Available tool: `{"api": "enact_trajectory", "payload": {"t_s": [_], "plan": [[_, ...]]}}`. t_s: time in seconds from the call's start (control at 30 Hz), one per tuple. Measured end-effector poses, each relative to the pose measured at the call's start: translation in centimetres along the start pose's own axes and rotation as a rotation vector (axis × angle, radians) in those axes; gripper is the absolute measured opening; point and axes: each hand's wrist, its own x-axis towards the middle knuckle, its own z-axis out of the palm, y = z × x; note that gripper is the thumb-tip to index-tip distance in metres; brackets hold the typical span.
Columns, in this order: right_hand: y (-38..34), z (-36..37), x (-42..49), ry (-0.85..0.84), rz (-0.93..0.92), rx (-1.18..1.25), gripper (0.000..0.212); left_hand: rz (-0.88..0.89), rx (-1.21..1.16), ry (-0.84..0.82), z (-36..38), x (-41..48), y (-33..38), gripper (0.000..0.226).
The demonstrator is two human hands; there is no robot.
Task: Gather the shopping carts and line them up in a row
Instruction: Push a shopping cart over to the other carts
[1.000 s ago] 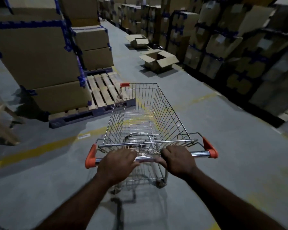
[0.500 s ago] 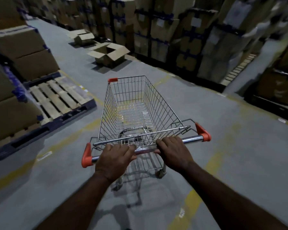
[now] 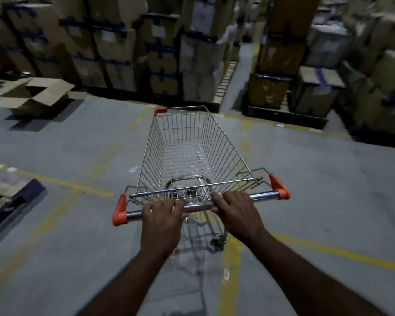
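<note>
Head view, left hand (image 3: pixel 161 216) and right hand (image 3: pixel 235 213) both curled around the handle bar (image 3: pixel 197 207) of an empty shopping cart (image 3: pixel 187 153), cart on grey floor (image 3: pixel 78 144), open cardboard box (image 3: pixel 35 94) left of cart, stacked boxes (image 3: pixel 114 49) beyond cart, pallet (image 3: pixel 7 199) at far left.

Stacked cardboard boxes (image 3: pixel 114 44), open box (image 3: pixel 32 94) on floor, pallet (image 3: pixel 12 199) at left

No text on the boxes' (image 3: pixel 114 49) pale labels is readable
</note>
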Motion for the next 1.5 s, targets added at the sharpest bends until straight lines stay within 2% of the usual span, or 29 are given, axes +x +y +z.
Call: {"api": "enact_trajectory", "payload": {"t_s": [0.1, 0.43, 0.53, 0.63, 0.77, 0.93, 1.07, 1.3, 1.5], "plan": [[1.0, -0.7, -2.4, 0.005, 0.120, -0.032, 0.037, 0.020, -0.067, -0.009, 1.1, 1.1, 2.4, 0.037], [2.3, -4.0, -9.8, -0.006, 0.508, -0.147, 0.033, 0.323, -0.233, 0.016, 2.5, 4.4, 8.4, 0.036], [2.8, -5.2, -11.5, 0.008, 0.584, -0.199, 0.033, 0.389, -0.266, -0.006, 2.7, 5.4, 10.5, 0.029], [3.3, -6.6, -13.3, 0.000, 0.654, -0.247, 0.034, 0.454, -0.303, -0.031, 2.8, 6.0, 12.8, 0.035], [4.0, -8.6, -15.8, -0.014, 0.750, -0.290, 0.033, 0.531, -0.352, -0.064, 2.8, 6.4, 16.2, 0.032], [5.8, -10.4, -19.2, -0.008, 0.832, -0.354, 0.031, 0.628, -0.429, -0.024, 3.4, 7.2, 21.0, 0.025], [8.5, -12.0, -22.1, -0.009, 0.904, -0.383, 0.031, 0.689, -0.453, -0.024, 3.5, 8.4, 25.9, 0.034], [15.2, -14.8, -26.6, -0.024, 1.047, -0.345, 0.035, 0.782, -0.483, -0.028, 4.7, 11.5, 35.6, 0.025], [21.3, -17.4, -30.5, -0.068, 1.137, -0.337, 0.042, 0.830, -0.479, -0.106, 5.4, 13.8, 44.2, 0.034]]}}
